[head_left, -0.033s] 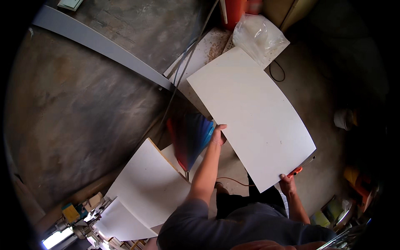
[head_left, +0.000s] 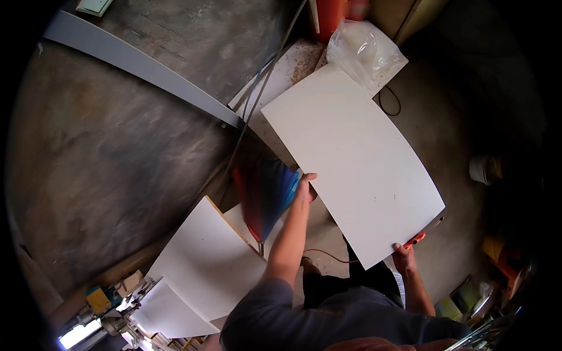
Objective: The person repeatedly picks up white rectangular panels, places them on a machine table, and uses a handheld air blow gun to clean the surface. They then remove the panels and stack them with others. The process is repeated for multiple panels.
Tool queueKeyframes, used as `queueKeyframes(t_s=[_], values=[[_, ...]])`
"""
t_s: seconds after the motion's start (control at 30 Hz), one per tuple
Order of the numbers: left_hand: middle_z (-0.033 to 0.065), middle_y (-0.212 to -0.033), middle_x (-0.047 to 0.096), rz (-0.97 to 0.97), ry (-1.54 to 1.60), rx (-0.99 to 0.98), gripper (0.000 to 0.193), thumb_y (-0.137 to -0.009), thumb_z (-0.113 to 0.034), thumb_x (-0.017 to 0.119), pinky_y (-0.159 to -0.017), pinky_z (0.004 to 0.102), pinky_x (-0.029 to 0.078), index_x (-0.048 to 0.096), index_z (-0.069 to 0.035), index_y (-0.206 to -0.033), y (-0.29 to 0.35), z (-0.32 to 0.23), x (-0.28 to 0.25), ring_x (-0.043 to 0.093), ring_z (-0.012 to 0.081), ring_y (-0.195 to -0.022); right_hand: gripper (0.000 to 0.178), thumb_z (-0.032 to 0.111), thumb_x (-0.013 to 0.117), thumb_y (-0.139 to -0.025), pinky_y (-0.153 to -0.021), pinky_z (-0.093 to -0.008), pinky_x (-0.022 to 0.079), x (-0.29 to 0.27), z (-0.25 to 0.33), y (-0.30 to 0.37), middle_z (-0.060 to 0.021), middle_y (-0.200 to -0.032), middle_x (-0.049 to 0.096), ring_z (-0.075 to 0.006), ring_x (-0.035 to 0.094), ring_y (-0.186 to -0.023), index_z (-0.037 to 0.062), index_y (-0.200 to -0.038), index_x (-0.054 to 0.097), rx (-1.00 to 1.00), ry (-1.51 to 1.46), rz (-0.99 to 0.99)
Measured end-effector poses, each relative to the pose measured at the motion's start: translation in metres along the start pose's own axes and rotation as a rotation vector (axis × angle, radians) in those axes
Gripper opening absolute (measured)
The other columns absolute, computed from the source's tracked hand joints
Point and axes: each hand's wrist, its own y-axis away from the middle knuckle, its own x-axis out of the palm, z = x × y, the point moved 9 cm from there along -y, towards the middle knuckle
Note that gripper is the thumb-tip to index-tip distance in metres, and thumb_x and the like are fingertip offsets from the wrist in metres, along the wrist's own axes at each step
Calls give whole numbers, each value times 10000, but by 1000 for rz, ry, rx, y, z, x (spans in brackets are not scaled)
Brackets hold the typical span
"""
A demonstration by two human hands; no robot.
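Note:
A large white rectangular board (head_left: 357,158) is tilted out in front of me, held at two edges. My left hand (head_left: 306,187) grips its left long edge, thumb over the top face, fingers hidden beneath. At the near right corner my right hand (head_left: 404,257) is closed on the short edge, thumb on top. Beside that hand, at the board's edge, shows an orange-handled tool (head_left: 415,240) with a thin rod; whether my fingers also hold it I cannot tell. A few small dark marks dot the board's face.
Left of my left arm hangs folded blue and red material (head_left: 266,196). More white boards (head_left: 205,257) stand at lower left. Beyond the held board lie a clear plastic bag (head_left: 363,50) and a red container (head_left: 328,20). A white bucket (head_left: 482,169) stands right; a cable (head_left: 240,140) runs at left.

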Motion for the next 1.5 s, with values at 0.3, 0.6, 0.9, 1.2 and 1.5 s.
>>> queueKeyframes(t_s=[0.3, 0.6, 0.9, 1.2, 1.5], values=[[140, -1120, 601, 41, 51, 123, 602, -658, -191, 680, -911, 446, 483, 519, 9, -1202, -83, -77, 10, 576, 327, -1029, 561, 111, 697, -800, -993, -381, 412, 30, 23, -132, -70, -1223, 573, -218, 540, -1139, 12, -1294, 451, -14, 72, 31], [154, -1157, 597, -137, -53, 256, 568, -787, -317, 664, -906, 474, 479, 524, 24, -1218, -118, -149, -56, 570, 322, -1061, 497, 90, 684, -808, -983, -385, 421, 73, -5, -241, -54, -1207, 579, -214, 547, -1119, 36, -1260, 484, 56, 57, 99], [161, -933, 698, -116, -897, -197, 452, -941, -436, 537, -732, 306, 533, 618, 6, -989, -8, -45, -38, 688, 204, -826, 266, 112, 675, -849, -812, -322, 485, 39, -46, -287, -17, -990, 620, -149, 591, -910, 47, -1084, 570, 206, 122, 36], [83, -1042, 672, 73, -753, -491, 300, -957, -320, 560, -820, 288, 501, 581, -56, -1100, 181, 141, -62, 649, 170, -976, 448, 302, 601, -935, -966, -381, 445, 28, -56, -296, -39, -1211, 564, -203, 549, -1088, 42, -1276, 470, 152, -47, -63], [61, -995, 644, 80, -694, -420, 253, -960, -188, 558, -805, 288, 515, 563, 0, -1129, 294, 136, -46, 643, 171, -996, 444, 414, 665, -876, -774, -384, 500, -6, -60, -296, -19, -1031, 594, -175, 578, -934, 77, -1143, 556, 74, 44, -274]])
